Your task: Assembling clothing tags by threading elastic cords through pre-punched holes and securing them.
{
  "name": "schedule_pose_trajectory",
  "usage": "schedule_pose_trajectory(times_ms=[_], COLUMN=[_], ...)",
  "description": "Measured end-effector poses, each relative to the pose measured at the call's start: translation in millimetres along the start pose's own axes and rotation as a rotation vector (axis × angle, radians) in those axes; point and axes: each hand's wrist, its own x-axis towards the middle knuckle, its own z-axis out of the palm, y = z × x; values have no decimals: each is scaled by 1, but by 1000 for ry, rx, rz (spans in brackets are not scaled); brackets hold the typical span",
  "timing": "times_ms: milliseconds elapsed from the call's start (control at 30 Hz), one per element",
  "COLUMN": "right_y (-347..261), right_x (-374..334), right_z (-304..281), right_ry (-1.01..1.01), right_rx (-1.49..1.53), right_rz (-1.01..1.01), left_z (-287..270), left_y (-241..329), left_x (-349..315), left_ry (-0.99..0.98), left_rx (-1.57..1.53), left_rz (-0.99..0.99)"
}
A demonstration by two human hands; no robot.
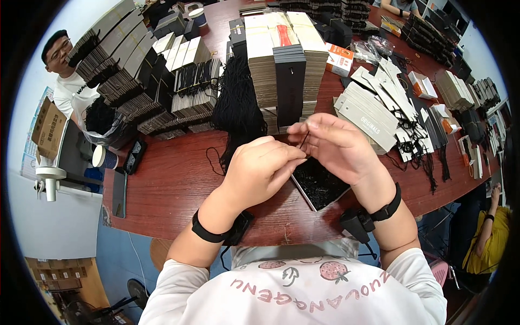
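Note:
My left hand (262, 168) is closed, its fingertips pinching a thin black cord (304, 141). Close beside it, my right hand (338, 147) is raised with the thumb and index finger pressed together on the same cord. Below my hands lies a shallow open box (303, 196) full of small shiny black pieces (320, 183), too small to make out singly. Beyond my left hand, a thick bundle of black cords (238, 97) hangs down onto the table. In front of me stand tall stacks of grey-edged cards (261, 70), with a black card stack (289, 86) leaning upright against them.
More banded card stacks (192, 89) rise at the left, near a paper cup (104, 157) and a phone (119, 194). Loose grey tags (368, 123) with black strings spread over the red-brown table (162, 187) at the right. Other people sit around it, one in yellow (490, 241).

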Motion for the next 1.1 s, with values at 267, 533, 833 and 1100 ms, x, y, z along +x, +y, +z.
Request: schedule_pose_trajectory(times_ms=[267,533,833,1100], right_y=[-34,-7,-25,-29], right_x=[-5,-10,-13,-2], right_z=[-28,-5,-19,-49], right_ry=[-258,-139,-216,-600], right_rx=[347,-574,-196,370], right_rz=[-104,-206,-64,-260], left_z=[-11,-3,-16,-29], left_y=[-1,1,-11,-36], left_x=[-5,-7,-11,-14], left_ry=[-254,-4,66,-112], left_rx=[-507,-886,-1225,-1869], left_rz=[-360,-512,-505,-147])
